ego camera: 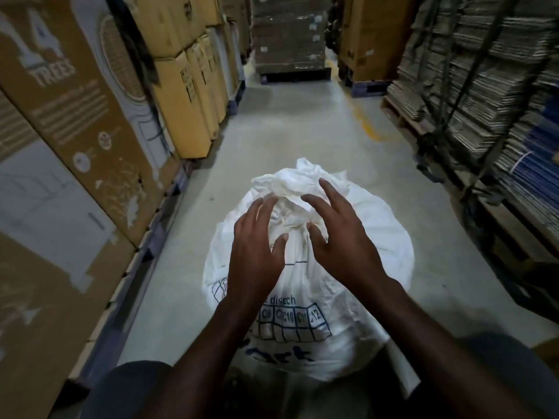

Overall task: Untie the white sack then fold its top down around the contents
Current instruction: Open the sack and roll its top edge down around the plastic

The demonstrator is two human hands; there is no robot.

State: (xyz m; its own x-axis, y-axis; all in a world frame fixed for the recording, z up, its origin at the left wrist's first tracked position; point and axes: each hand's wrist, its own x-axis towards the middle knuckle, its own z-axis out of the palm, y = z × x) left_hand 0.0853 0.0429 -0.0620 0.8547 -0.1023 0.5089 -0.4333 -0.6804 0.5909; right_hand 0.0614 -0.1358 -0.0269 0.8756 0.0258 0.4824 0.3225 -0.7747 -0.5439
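Observation:
A full white sack [357,267] with blue print stands on the concrete floor in front of me. Its top is gathered into a crumpled bunch [290,186] above a tied neck [298,228]. My left hand [257,246] hovers at the left of the neck, fingers spread and straight, its thumb near the knot. On the right of the neck is my right hand [338,234], fingers spread, thumb touching or close to the bunched cloth. Neither hand grips anything.
Tall cardboard boxes [75,140] on pallets line the left of the aisle. Stacks of flattened cartons [484,86] on pallets line the right. A wrapped pallet load [290,34] blocks the far end. Bare concrete floor [302,125] runs beyond the sack.

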